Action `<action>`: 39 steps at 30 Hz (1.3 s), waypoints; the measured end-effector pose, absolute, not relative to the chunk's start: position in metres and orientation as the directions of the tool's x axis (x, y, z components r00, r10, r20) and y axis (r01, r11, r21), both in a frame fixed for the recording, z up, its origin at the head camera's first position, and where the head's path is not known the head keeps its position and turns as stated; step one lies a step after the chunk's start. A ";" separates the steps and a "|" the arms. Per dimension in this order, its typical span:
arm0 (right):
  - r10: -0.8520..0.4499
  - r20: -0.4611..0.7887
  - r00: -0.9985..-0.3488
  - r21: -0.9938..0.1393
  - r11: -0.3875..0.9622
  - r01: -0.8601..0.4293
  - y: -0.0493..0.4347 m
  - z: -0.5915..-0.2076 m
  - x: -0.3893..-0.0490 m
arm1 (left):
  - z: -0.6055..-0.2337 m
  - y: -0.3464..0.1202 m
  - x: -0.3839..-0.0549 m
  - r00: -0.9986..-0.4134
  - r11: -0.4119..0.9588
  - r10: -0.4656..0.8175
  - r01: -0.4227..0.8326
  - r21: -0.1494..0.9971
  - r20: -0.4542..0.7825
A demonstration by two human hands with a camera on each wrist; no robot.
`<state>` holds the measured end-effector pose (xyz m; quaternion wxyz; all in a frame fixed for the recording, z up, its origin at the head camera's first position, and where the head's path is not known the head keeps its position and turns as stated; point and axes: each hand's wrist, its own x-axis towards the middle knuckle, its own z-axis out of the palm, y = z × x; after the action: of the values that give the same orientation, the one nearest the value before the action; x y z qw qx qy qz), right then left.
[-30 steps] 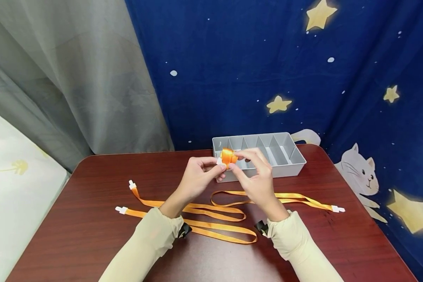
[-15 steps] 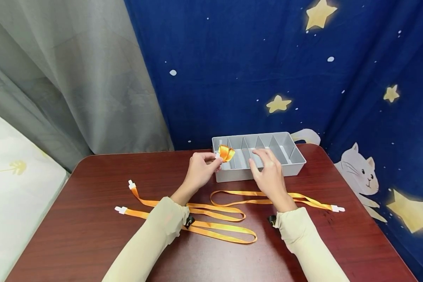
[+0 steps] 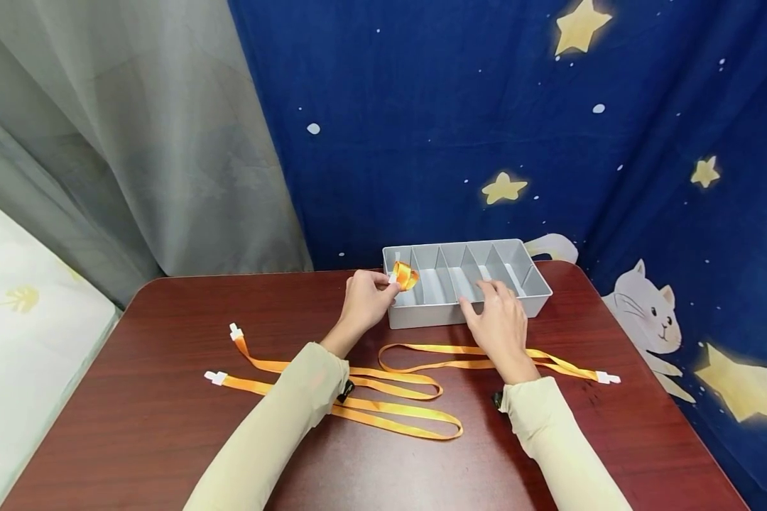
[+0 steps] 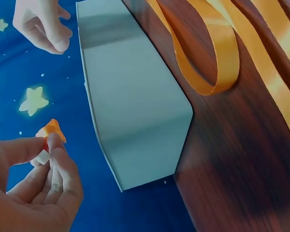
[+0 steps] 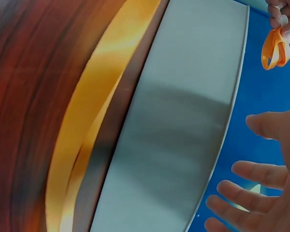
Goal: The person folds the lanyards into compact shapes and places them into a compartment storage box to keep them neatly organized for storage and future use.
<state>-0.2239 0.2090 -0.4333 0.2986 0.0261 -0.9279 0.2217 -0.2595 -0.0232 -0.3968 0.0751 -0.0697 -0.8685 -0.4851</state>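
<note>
My left hand (image 3: 366, 301) pinches a rolled-up orange lanyard (image 3: 405, 276) by its white plastic clip (image 4: 43, 156), between thumb and fingers. The coil hangs over the leftmost compartment of a grey divided box (image 3: 434, 316). In the right wrist view the rolled lanyard (image 5: 276, 48) shows as a loose loop of several turns. My right hand (image 3: 500, 323) is at the box's front wall, right of its middle, fingers spread and holding nothing; the right wrist view shows its fingers (image 5: 253, 174) apart.
On the dark red wooden table (image 3: 134, 426) lie more orange lanyards: one (image 3: 415, 430) and another (image 3: 409, 394) stretch under my left forearm, and a third (image 3: 562, 365) runs behind my right wrist. A blue star-patterned curtain (image 3: 390, 142) hangs behind the box.
My right hand has let go of the rolled lanyard and moved right to the box's front wall. The left hand has carried the roll slightly left and up, over the leftmost compartment.
</note>
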 end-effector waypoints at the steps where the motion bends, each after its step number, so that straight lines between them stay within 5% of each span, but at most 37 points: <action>1: 0.092 0.562 -0.822 -0.397 0.902 -0.170 0.210 -0.434 -0.224 | -0.397 -0.023 -0.261 -0.981 0.536 0.043 0.184 0.824 0.191; 18: 0.146 0.475 -0.868 -0.391 0.918 -0.059 0.220 -0.443 -0.225 | -0.402 -0.004 -0.277 -0.982 0.770 0.039 0.148 0.620 0.186; 39: 0.200 0.459 -0.866 -0.472 0.881 -0.047 0.219 -0.444 -0.226 | -0.414 0.017 -0.297 -0.970 0.962 0.088 0.142 0.233 0.226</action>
<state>-0.2255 0.2188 -0.4438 0.2559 -0.0408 -0.9353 0.2410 -0.2967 0.0171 -0.4137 0.1074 -0.0583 -0.9847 -0.1246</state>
